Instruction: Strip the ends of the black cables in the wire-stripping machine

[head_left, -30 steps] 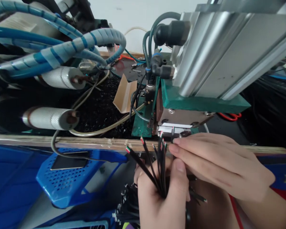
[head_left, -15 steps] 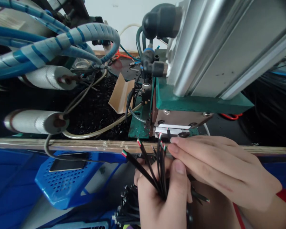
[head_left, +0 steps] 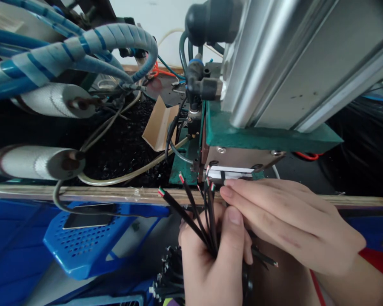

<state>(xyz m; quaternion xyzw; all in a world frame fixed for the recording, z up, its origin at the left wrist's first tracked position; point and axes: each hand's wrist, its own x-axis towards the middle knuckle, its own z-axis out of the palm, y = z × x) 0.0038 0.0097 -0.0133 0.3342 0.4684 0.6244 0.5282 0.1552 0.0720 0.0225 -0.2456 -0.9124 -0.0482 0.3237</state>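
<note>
My left hand [head_left: 215, 263] is closed around a bunch of black cables [head_left: 187, 214], whose ends show short red, green and white wire cores. Fanned out, these ends point up and left toward the machine. My right hand [head_left: 290, 223] pinches a single black cable [head_left: 223, 175] between fingertips just in front of the machine's slot. That cable lies across the white lower strip [head_left: 236, 175], and its tip is hidden under the upper edge. My hands touch each other, and the right thumb is out of sight.
Above the slot stands a green-based press [head_left: 268, 140] with a large aluminium column. Left of it are a folded cardboard piece [head_left: 159, 125], black scraps, hoses and metal cylinders [head_left: 41, 162]. Below the wooden table edge [head_left: 108, 193] are a blue plastic stool [head_left: 83, 242] and more bundled cables [head_left: 169, 276].
The single cable has moved forward into the slot; its coloured tip showed before and is now hidden. Both hands and the bunch appear slightly further left and up.
</note>
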